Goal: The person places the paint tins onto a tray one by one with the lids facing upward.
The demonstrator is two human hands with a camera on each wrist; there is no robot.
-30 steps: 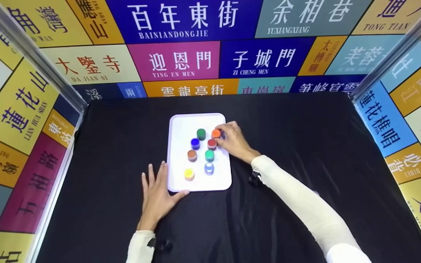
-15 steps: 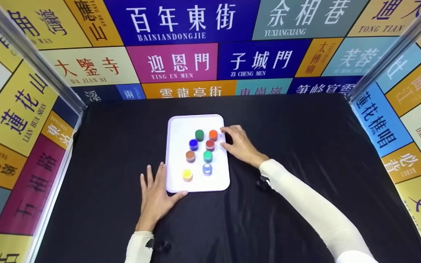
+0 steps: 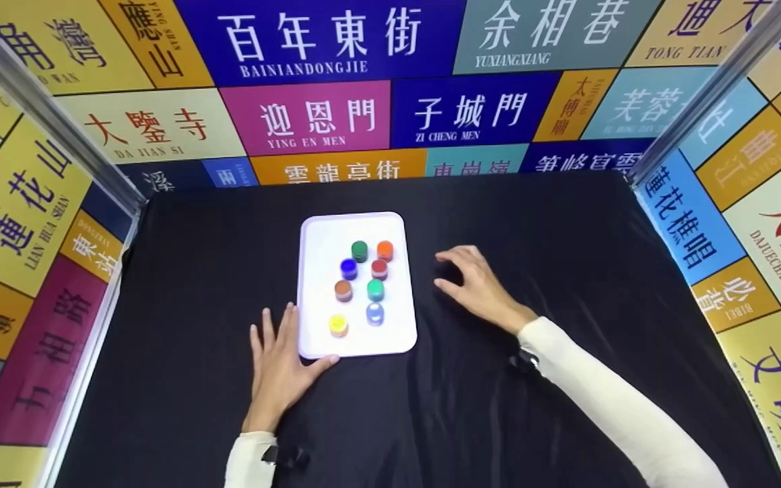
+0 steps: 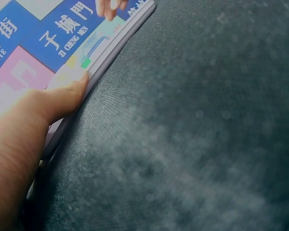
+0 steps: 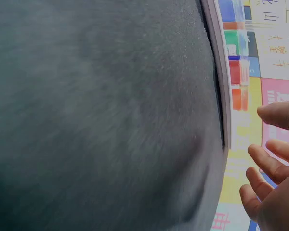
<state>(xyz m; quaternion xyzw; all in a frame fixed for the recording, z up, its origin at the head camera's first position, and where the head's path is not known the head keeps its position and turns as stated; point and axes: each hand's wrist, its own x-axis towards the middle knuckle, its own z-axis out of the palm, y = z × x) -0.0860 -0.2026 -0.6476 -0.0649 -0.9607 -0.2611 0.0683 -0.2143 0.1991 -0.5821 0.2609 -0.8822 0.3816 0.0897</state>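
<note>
A white tray [image 3: 319, 237] lies on the black cloth, bearing two uneven rows of small paint jars. The left row has a dark green jar [image 3: 359, 251], a blue jar [image 3: 348, 268], a brown jar [image 3: 343, 291] and a yellow jar [image 3: 338, 325]. On the right are an orange jar [image 3: 384, 250], a red jar [image 3: 379, 269], a teal jar [image 3: 375, 290] and a pale bluish-white jar [image 3: 375, 314]. My left hand [image 3: 278, 376] rests at the tray's near left corner, fingers spread, thumb along its near edge. Right of the tray, my right hand [image 3: 477, 285] holds nothing, its fingers loosely bent.
Black cloth [image 3: 533, 230] covers the table around the tray. Printed sign panels [image 3: 309, 122] wall in the back and both sides, with metal posts [image 3: 716, 88] at the corners. A small dark device [image 3: 525, 359] sits at the right wrist.
My right hand has let go of the orange jar and drawn away to the right, off the tray. The jars stay standing in place; the left hand stays at the tray corner.
</note>
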